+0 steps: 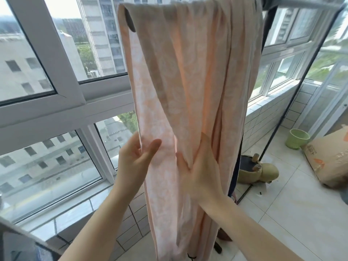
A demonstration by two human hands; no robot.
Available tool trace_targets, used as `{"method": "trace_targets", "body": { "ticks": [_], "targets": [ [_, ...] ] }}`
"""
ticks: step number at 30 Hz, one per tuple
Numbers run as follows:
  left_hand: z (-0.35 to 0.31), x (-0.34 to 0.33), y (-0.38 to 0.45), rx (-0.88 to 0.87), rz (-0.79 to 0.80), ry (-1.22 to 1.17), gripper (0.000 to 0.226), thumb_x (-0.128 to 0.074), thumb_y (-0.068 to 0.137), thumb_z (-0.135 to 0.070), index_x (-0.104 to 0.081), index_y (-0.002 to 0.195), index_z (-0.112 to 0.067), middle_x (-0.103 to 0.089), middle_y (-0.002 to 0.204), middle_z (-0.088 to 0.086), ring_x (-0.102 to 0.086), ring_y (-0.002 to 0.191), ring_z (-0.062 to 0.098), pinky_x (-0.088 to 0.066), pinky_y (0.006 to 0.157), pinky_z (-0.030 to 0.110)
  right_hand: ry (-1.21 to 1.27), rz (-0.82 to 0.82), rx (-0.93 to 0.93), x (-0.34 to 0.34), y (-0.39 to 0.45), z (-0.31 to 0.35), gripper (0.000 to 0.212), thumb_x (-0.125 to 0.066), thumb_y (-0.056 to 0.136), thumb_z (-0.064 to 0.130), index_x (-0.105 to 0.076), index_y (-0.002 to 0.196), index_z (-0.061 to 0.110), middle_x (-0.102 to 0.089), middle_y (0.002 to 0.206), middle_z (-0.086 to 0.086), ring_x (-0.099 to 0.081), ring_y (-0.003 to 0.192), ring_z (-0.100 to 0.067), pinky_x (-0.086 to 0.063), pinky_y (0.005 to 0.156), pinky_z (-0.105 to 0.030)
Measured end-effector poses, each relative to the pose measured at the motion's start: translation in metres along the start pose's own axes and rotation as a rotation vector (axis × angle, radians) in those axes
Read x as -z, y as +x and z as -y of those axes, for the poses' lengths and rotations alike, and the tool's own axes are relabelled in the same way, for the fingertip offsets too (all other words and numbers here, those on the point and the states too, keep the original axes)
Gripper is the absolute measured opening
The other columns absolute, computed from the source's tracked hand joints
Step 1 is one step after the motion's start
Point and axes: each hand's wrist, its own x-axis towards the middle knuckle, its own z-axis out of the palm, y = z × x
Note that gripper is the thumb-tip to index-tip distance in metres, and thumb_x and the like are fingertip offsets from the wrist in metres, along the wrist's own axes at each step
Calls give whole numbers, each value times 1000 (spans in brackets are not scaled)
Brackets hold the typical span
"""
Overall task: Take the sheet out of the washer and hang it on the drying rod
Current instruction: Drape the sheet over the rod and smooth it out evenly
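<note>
Head view: the pale peach patterned cotton sheet (190,76) is already draped over the grey metal drying rod (308,5) at 12 o'clock, hanging in soft, limp folds; it looks light, floppy and best taken by its edges. The left hand (134,157) pinches its left edge at 9 o'clock; the right hand (203,170) grips a central fold

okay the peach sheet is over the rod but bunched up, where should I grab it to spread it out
Pinch the free left edge of the sheet, where the left hand already holds it, coming from the window side. That edge hangs loose and reachable; the middle is gathered in folds under the rod.
</note>
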Motion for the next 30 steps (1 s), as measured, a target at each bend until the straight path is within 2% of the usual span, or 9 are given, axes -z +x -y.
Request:
{"method": "trace_targets", "body": {
  "ticks": [6, 10, 13, 16, 20, 22, 25, 28, 30],
  "targets": [
    [-59, -7, 23, -236, -62, -40, 4, -54, 95, -10, -57, 95, -13, -70, 73, -9, -68, 65, 9, -55, 56, 22, 73, -70, 251, 23, 37, 35, 68, -64, 90, 26, -19, 141, 30, -43, 136, 5, -39, 111, 9, -33, 85, 5],
    [-91, -12, 41, -416, -179, 81, 12, -53, 98, -15, -55, 104, -24, -69, 81, 0, -68, 68, 26, -57, 57, 48, 77, -37, 334, 40, 59, 52, 61, -63, 92, 31, -21, 136, 32, -46, 123, 11, -46, 98, 7, -37, 80, 2],
    [-111, -19, 56, -513, -300, 166, 21, -52, 99, -11, -55, 100, -32, -64, 76, -5, -59, 63, 16, -48, 54, 40, 67, -2, 379, 55, 72, 60, 56, -60, 93, 34, -24, 136, 31, -50, 117, 11, -53, 89, 1, -43, 70, -3],
    [-129, -23, 62, -551, -395, 149, 22, -52, 99, -8, -60, 104, -28, -68, 81, -20, -63, 74, -2, -47, 61, 14, 44, 59, 428, 71, 84, 67, 50, -55, 95, 40, -30, 137, 28, -55, 115, 12, -57, 86, -1, -49, 69, -13],
    [-141, -18, 64, -524, -477, 127, 27, -52, 95, 1, -69, 100, -20, -71, 85, -17, -65, 82, 2, -51, 75, 18, 20, 94, 522, 93, 101, 80, 38, -52, 97, 44, -42, 129, 28, -57, 110, 15, -58, 88, -1, -55, 72, -27],
    [-148, -14, 63, -428, -424, 63, 29, -48, 96, 2, -72, 97, -15, -72, 84, -8, -65, 80, 8, -52, 74, 23, 7, 41, 618, 104, 113, 86, 29, -54, 96, 36, -49, 122, 23, -57, 111, 11, -57, 95, -4, -55, 73, -31],
    [-163, -8, 58, -313, -286, 42, 31, -41, 101, -8, -71, 95, -13, -74, 83, -2, -67, 78, 8, -52, 69, 19, -118, -52, 743, 122, 141, 93, 23, -60, 91, 18, -58, 114, 16, -56, 111, 4, -52, 108, -16, -55, 81, -36],
    [-180, -5, 59, -376, -244, 363, 19, -53, 95, -26, -72, 96, -22, -74, 85, -16, -69, 81, 1, -54, 73, 15, -272, 38, 757, 138, 167, 100, 32, -54, 93, 12, -57, 125, 13, -52, 124, -1, -45, 120, -22, -48, 95, -41],
    [-188, -8, 60, -405, -231, 562, 11, -64, 90, -20, -69, 96, -28, -70, 80, -28, -67, 83, -6, -52, 76, 11, -352, 114, 781, 142, 178, 103, 33, -49, 97, 13, -54, 130, 13, -52, 131, -2, -40, 126, -22, -41, 104, -42]
  ]
}}
